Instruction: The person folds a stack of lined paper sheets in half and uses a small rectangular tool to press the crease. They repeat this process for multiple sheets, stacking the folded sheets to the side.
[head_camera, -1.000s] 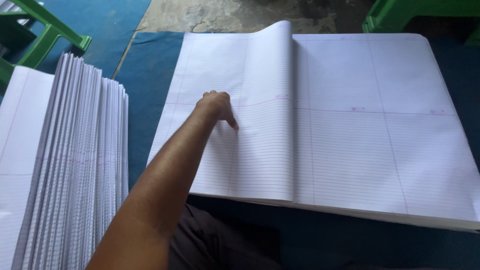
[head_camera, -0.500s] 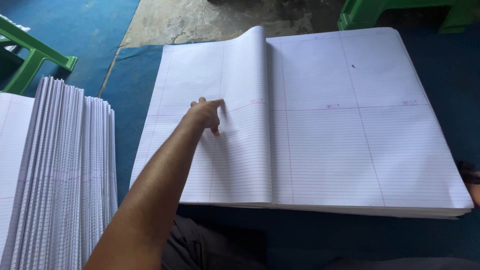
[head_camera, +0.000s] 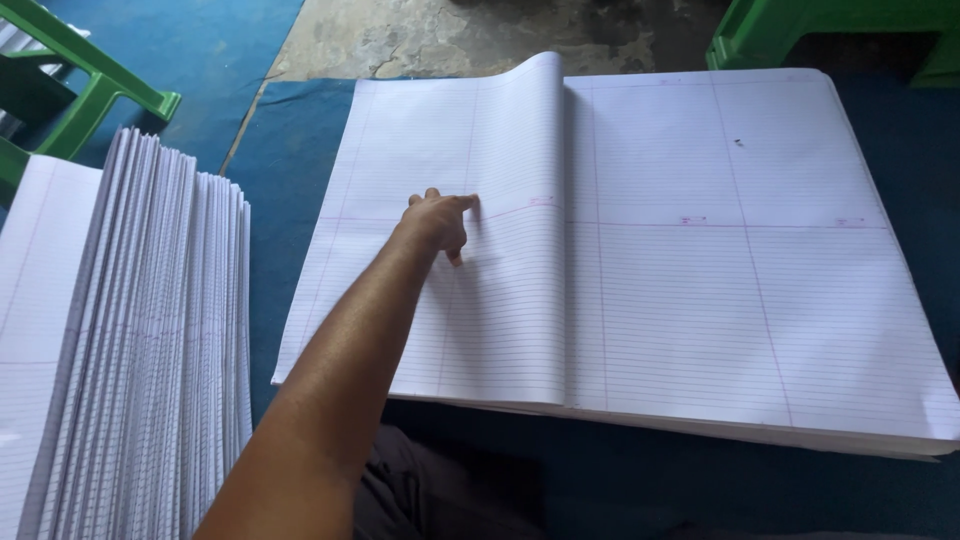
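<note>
**One hand on a folded sheet**

One left hand (head_camera: 437, 222) presses flat, fingers spread and holding nothing, on the folded-over ruled sheet (head_camera: 470, 250) atop the large paper stack (head_camera: 750, 260) on the blue mat (head_camera: 290, 150). The right hand is out of view. The rounded fold could crease crookedly if pressure lands off-line, or the sheet could slide. Folded bundles (head_camera: 150, 330) stand well apart at left.

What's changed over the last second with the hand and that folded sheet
The left hand slid slightly rightward on the folded-over sheet, towards its curled fold, pressing it flatter. It took hold of nothing. The big ruled stack and the fanned pile alongside stayed put.
</note>
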